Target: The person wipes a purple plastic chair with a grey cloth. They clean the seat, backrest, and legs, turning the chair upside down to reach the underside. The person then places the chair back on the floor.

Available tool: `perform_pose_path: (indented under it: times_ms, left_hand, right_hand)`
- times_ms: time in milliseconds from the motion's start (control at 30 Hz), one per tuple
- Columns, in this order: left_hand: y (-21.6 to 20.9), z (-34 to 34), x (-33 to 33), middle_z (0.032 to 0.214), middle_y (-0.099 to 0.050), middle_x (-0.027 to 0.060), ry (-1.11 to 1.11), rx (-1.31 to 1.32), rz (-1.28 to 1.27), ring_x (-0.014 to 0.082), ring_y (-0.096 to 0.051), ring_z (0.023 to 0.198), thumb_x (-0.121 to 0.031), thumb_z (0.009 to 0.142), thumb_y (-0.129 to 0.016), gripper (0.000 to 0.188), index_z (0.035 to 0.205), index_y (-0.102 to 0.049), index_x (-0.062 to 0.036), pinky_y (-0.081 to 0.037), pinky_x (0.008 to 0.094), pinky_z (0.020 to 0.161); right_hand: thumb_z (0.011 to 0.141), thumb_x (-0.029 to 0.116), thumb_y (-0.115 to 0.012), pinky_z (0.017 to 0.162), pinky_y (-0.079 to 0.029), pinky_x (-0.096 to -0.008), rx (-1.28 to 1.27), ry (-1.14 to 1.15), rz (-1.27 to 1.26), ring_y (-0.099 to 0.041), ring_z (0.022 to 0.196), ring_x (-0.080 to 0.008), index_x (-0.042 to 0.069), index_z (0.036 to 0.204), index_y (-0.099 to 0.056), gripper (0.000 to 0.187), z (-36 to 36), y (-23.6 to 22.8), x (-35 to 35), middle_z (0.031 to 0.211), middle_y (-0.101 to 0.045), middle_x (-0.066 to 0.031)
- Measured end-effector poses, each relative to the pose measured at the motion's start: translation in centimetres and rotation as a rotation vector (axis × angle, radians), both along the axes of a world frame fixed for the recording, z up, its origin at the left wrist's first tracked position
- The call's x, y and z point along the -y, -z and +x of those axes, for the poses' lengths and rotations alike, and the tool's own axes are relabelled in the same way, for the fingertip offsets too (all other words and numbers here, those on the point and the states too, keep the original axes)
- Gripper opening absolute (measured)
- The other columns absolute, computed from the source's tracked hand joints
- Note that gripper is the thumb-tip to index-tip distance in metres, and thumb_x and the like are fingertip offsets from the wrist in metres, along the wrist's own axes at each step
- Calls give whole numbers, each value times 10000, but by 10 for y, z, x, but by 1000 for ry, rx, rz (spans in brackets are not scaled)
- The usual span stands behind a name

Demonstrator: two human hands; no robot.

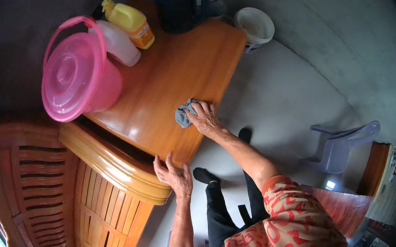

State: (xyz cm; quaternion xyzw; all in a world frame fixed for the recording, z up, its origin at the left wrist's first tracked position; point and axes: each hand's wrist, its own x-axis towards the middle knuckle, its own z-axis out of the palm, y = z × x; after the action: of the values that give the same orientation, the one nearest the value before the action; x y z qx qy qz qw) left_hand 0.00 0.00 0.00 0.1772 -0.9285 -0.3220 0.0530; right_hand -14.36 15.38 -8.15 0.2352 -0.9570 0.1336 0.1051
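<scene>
Wiping looks like the step in hand: the right hand (205, 118) is bunched around a grey cloth (183, 116) on the table (171, 72), and the next stroke likely calls for steady pressure. The left hand (176, 177), fingers apart, holds nothing. Beyond the right hand, leftward, are a lidded pink bucket (75, 75), white bottle (118, 42) and yellow jug (130, 22), contents unclear.

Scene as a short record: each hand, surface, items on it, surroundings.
left hand: left hand empty, fingers spread, near wooden armrest; contact unclear
right hand: right hand on crumpled grey cloth, against tabletop
surface: glossy brown wooden table
on surface: pink lidded bucket, whitish bottle, yellow jug, dark kettle
surroundings: white bucket beside table's far right end; purple-grey plastic chair at right
</scene>
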Motion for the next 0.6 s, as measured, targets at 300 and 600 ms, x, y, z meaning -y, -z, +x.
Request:
perform_pose_path:
  times_ms: [300,600]
  left_hand:
    - [27,-48,-53,1372,-276,243,116,43,41,420,-273,1263,-133,695,-676,615,1263,-441,-109,-242,517,1018]
    - [32,-131,-108,1399,-226,275,214,120,11,450,-260,1277,-80,697,-669,764,1376,-325,-143,-275,505,1034]
  right_hand:
    - [824,188,-499,761,-378,-455,-42,-28,-49,-436,1019,-282,140,1128,-588,320,-65,-9,-50,1135,-479,-76]
    - [827,144,-510,770,-377,-479,5,9,-87,-431,1016,-299,124,1163,-568,342,-158,-7,-104,1196,-472,-101]
